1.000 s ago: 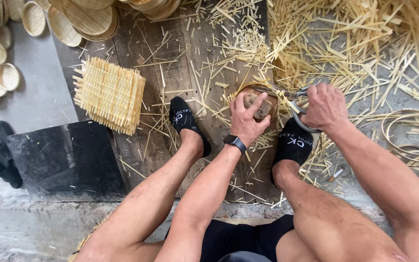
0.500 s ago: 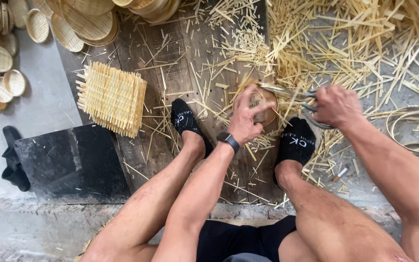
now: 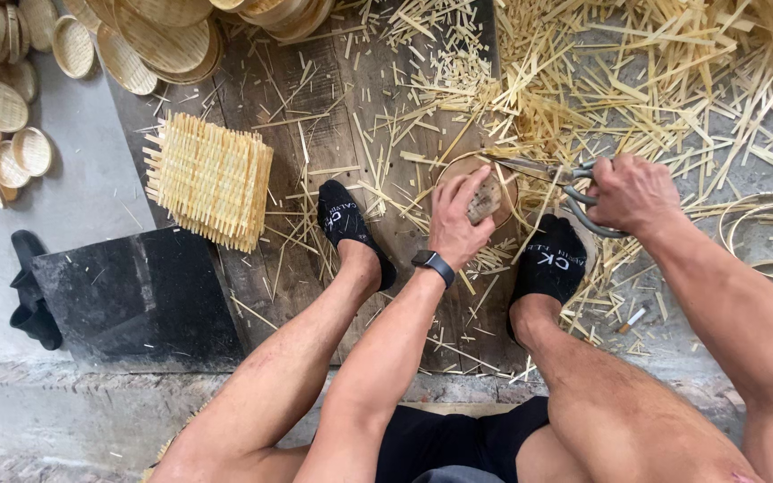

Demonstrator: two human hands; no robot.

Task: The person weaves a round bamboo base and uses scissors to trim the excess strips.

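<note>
My left hand grips a small round woven bamboo basket and holds it down on the dark wooden board. My right hand is closed on the grey handles of a pair of scissors, whose blades point left and touch the basket's upper right rim. A black watch sits on my left wrist. My two feet in black socks rest on the board on either side of the basket.
A stack of square woven bamboo mats lies left of my left foot. Round baskets pile up at the top left. Cut bamboo strips litter the right side. Bamboo hoops lie far right. A black slab and sandals sit at left.
The scissors' blades have swung from beside the basket to its upper right rim. My left hand has turned the basket slightly while still holding it.
</note>
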